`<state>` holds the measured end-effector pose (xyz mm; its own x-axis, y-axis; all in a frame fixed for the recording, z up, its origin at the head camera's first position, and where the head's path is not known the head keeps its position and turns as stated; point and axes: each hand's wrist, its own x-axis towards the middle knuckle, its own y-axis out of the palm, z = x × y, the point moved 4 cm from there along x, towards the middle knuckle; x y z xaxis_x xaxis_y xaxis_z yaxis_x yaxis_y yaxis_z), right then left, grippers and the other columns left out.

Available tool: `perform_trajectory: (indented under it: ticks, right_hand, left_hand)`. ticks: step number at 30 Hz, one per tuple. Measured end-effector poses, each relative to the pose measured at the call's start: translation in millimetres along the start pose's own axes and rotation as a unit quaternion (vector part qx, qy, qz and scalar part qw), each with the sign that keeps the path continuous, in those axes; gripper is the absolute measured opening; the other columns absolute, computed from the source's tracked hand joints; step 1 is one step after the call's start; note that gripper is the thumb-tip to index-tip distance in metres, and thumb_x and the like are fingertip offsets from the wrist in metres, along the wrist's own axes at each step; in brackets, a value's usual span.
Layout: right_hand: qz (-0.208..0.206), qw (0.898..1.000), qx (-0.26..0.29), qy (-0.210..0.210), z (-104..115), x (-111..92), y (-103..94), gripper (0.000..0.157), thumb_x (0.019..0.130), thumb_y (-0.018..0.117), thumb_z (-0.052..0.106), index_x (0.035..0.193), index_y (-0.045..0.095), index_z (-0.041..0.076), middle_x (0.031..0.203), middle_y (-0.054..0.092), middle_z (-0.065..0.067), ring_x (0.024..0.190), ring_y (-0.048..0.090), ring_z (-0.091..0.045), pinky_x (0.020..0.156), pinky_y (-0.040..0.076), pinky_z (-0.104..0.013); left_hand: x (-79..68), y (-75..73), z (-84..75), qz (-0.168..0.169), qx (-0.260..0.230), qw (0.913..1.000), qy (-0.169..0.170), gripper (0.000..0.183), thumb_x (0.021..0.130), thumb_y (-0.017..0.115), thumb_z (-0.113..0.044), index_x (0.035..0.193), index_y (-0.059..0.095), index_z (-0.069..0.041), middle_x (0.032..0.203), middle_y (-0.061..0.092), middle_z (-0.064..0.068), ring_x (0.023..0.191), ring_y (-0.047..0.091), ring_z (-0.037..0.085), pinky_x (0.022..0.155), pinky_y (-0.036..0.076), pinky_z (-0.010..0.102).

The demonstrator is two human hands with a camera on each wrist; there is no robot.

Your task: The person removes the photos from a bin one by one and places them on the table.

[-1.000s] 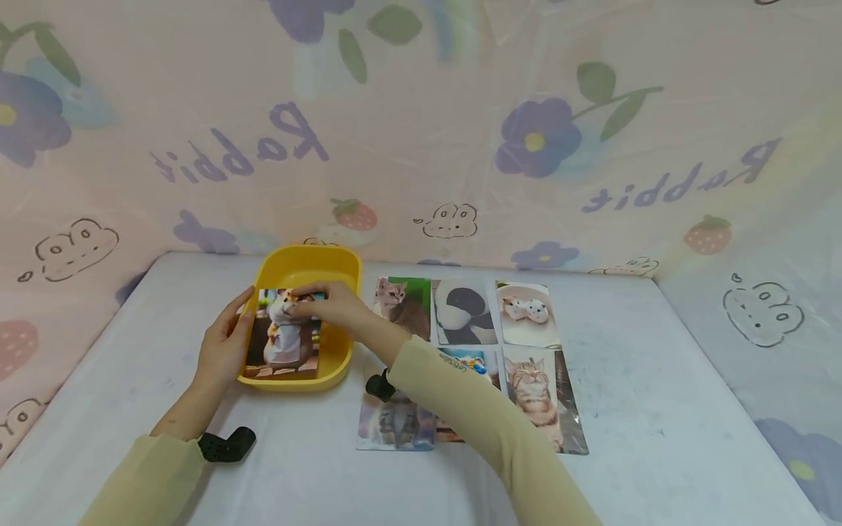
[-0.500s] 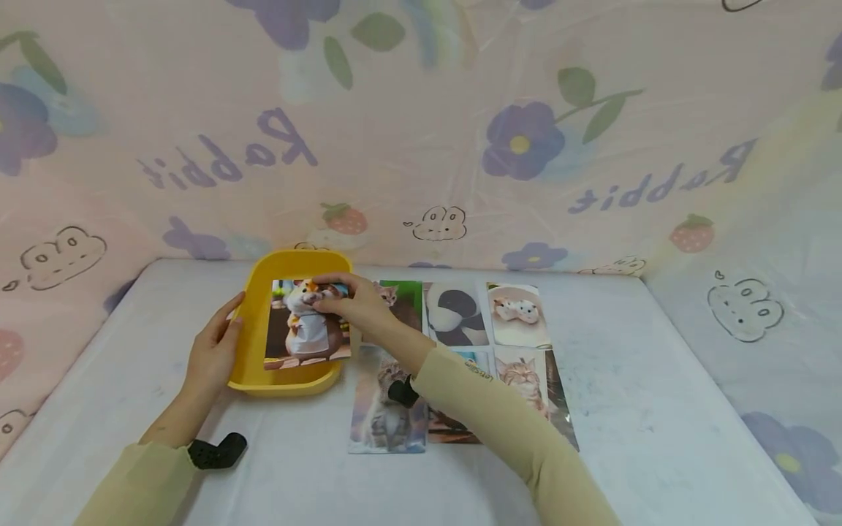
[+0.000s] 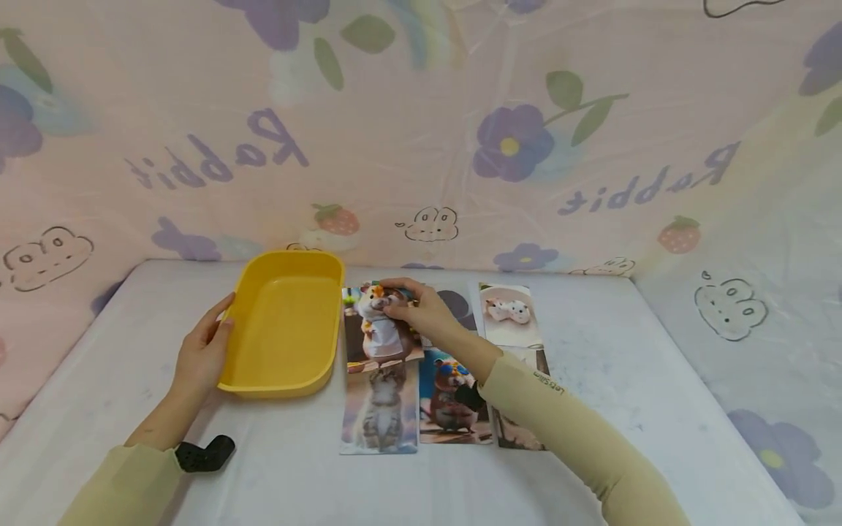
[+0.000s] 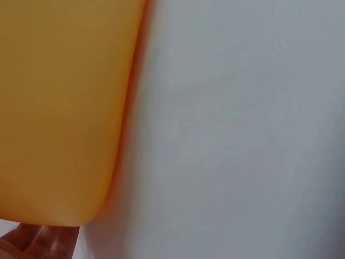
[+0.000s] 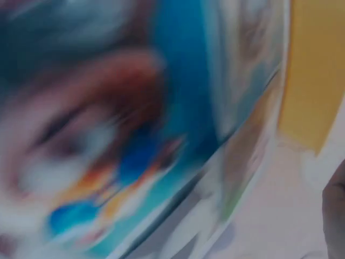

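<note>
My right hand (image 3: 430, 310) pinches the upper right part of a picture card (image 3: 383, 336) showing a hamster in a white apron. In the head view the card overlaps the upper left of the laid-out cards and the top of a grey kitten card (image 3: 380, 418). On the left, my left hand (image 3: 202, 354) grips the side of a yellow tray (image 3: 283, 321), thumb at the rim. The left wrist view shows its fingers (image 4: 51, 240) partly hidden behind the tray's edge. Blurred in the right wrist view is a hamster card (image 5: 183, 91) with blue glasses.
Cards lie in two rows right of the tray, including a card of two white hamsters (image 3: 509, 313). My right forearm covers part of the lower row. A patterned pink cloth (image 3: 395, 146) hangs behind the white tabletop (image 3: 283, 475).
My right hand has carried the apron hamster card rightward, out of the tray and over the laid-out cards. The tray's bare floor now shows. My left hand stays at the tray's side.
</note>
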<state>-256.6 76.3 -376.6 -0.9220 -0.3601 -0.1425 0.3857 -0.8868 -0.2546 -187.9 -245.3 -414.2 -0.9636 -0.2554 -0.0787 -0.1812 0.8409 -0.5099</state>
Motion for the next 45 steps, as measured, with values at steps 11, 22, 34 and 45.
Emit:
perform_trajectory:
  ticks: [11,22,34,45]
  right_hand:
    - [-0.022,0.998,-0.061,0.025,-32,-34,-76.4,0.049,0.095,0.06,0.014,0.142,0.047,0.02,0.15,0.037,-0.009,0.116,0.053,-0.031,0.075,0.048,-0.032]
    - [-0.03,0.997,-0.061,0.023,-52,-71,-132.6,0.05,0.097,0.057,0.018,0.145,0.042,0.013,0.151,0.032,-0.012,0.11,0.053,-0.029,0.075,0.049,-0.034]
    - [-0.073,0.993,-0.073,0.058,-80,-104,-174.0,0.054,0.096,0.059,0.022,0.145,0.041,0.011,0.155,0.026,-0.018,0.136,0.032,-0.038,0.091,0.046,-0.037]
    - [-0.113,0.987,-0.087,0.078,-95,-124,-204.7,0.053,0.096,0.059,0.027,0.144,0.043,0.012,0.152,0.032,-0.018,0.13,0.04,-0.035,0.083,0.048,-0.021]
  left_hand:
    - [-0.7,0.4,0.3,0.01,-0.003,0.9999,0.002,0.051,0.104,0.027,-0.038,0.153,0.023,-0.026,0.147,0.033,0.032,0.123,0.038,0.044,0.099,0.034,0.059]
    - [-1.2,1.9,-0.3,0.012,0.027,0.9995,0.011,0.051,0.104,0.027,-0.039,0.153,0.022,-0.026,0.14,0.039,0.033,0.115,0.042,0.043,0.089,0.037,0.051]
    - [1.0,-1.1,2.8,0.026,0.03,0.9992,0.0,0.052,0.104,0.027,-0.04,0.153,0.019,-0.027,0.149,0.026,0.034,0.132,0.028,0.052,0.103,0.027,0.067]
    - [2.0,-1.8,2.2,0.031,0.038,0.9988,-0.002,0.052,0.104,0.026,-0.039,0.153,0.018,-0.026,0.148,0.025,0.036,0.132,0.027,0.054,0.104,0.024,0.068]
